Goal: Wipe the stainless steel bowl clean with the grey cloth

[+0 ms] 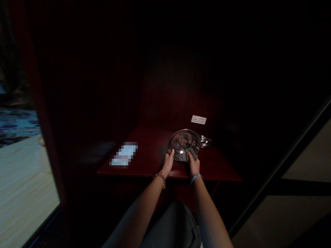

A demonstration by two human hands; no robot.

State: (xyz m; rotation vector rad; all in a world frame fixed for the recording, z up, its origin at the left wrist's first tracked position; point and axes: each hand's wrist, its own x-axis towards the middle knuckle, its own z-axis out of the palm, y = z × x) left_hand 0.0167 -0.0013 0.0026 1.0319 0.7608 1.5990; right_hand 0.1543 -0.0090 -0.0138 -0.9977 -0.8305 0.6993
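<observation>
A round, shiny metal plate is held up above a dark red shelf, its inner face turned toward me. My left hand grips its lower left rim, thumb on top. At the lower right rim, my right hand pinches a grey cloth against the metal. Behind the plate on the right, more round metal ware rests on the shelf, partly hidden by the plate.
A blurred-out pale rectangular item lies at the shelf's left side. A white socket panel is on the back wall. Dark walls flank the shelf. A light wood-grain surface is at the far left.
</observation>
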